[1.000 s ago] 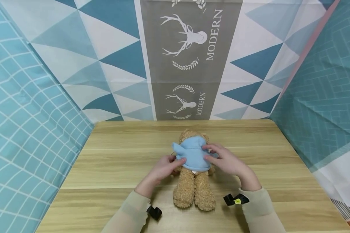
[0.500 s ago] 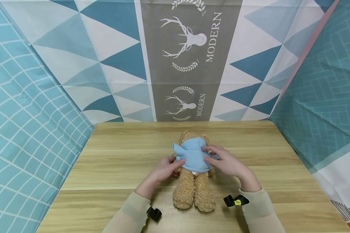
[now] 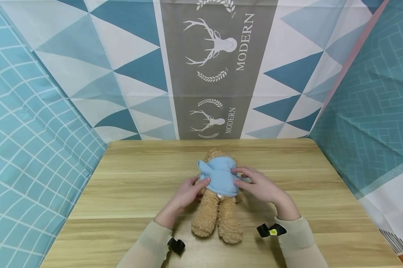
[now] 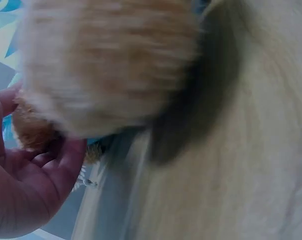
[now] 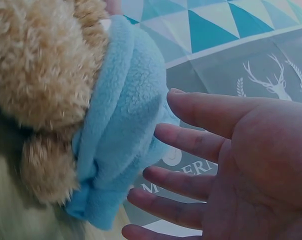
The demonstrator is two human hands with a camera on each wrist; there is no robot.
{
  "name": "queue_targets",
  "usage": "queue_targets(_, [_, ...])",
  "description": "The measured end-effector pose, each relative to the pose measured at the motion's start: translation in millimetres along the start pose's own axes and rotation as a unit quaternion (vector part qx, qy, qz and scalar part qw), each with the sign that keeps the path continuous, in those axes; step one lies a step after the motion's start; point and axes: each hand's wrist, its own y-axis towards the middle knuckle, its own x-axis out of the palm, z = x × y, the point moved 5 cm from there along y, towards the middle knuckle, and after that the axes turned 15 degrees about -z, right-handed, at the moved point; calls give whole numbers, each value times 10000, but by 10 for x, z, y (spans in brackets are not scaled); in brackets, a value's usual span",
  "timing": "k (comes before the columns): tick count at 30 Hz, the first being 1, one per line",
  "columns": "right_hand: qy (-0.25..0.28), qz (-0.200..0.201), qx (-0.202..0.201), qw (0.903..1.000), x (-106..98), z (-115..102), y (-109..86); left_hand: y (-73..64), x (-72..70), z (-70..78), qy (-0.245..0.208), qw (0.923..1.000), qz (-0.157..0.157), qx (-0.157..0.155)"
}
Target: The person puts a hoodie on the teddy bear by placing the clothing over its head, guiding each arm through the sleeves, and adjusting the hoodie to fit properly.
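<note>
Head view: brown plush teddy bear lying on the light wooden table, legs toward the person, a light blue fleece hoodie bunched over its upper body and head. Left hand at the hoodie's left hem, fingers curled onto the edge, seemingly pinching it. Right hand against the hoodie's right side, fingers nearly straight and touching the fleece, thumb near the hem.

Left wrist view: blurred; left hand with fingers loosely bent beside the bear's fur; hold on the fabric hidden here.

Right wrist view: right hand spread, 4 fingers extended toward the hoodie, apart from it in this angle, gripping nothing.

Judged step: working the hoodie along the bear's body. Next move likely calls for a firm pinch of the hem on both sides, and an even pull.
</note>
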Motion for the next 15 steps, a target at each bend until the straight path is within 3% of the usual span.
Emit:
queue_targets(5, [-103,-24,154,9998,43,-29,30,-70,-145,129,56,9970,762,120])
queue_targets(10, [-181,-236,107,9995,107,-79,81,-187,-321,318,605,9836,1629,477])
queue_targets(15, [-196,-455,-27,9988,174,-115,108,-282,-431,410,828,9748,1997,547])
